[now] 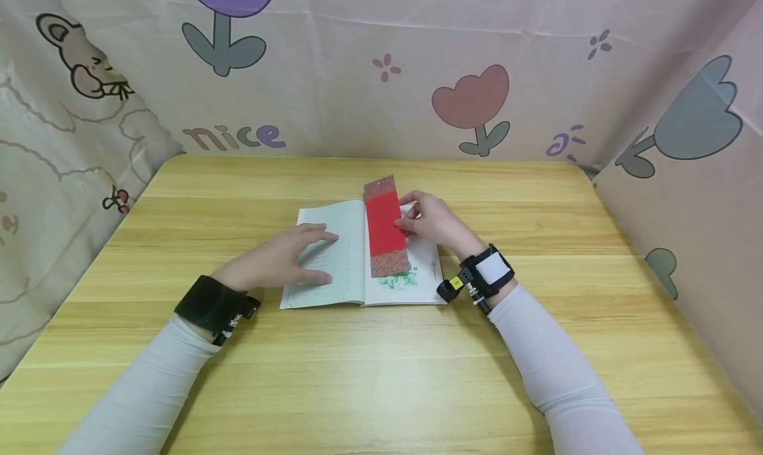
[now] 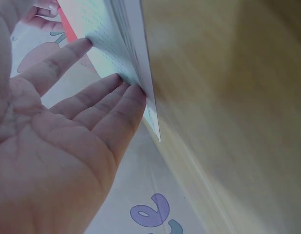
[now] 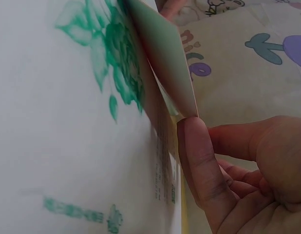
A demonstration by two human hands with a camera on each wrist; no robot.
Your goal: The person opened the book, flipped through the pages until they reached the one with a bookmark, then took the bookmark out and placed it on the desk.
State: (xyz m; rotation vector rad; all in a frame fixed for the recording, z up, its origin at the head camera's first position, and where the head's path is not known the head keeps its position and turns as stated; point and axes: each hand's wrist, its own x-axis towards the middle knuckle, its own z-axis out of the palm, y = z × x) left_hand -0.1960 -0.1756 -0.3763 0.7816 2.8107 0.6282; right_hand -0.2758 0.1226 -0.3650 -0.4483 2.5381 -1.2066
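A book (image 1: 331, 256) lies open on the table, printed text on its left page and a green flower picture on its right. My left hand (image 1: 292, 253) rests on the left page with the fingers spread and fairly straight; in the left wrist view, the fingertips (image 2: 133, 92) touch the paper near its edge. My right hand (image 1: 438, 220) pinches the right edge of a long red card (image 1: 384, 223) with patterned ends. The card slants over the right page near the fold. From the right wrist view, its pale back (image 3: 167, 58) stands tilted off the page, between thumb and finger.
The light wooden table (image 1: 381, 375) extends around the book on all sides. Behind it hangs a printed cloth (image 1: 357, 97) with flowers and letters, and more cloth borders the left and right sides. Each wrist wears a black strap with a camera.
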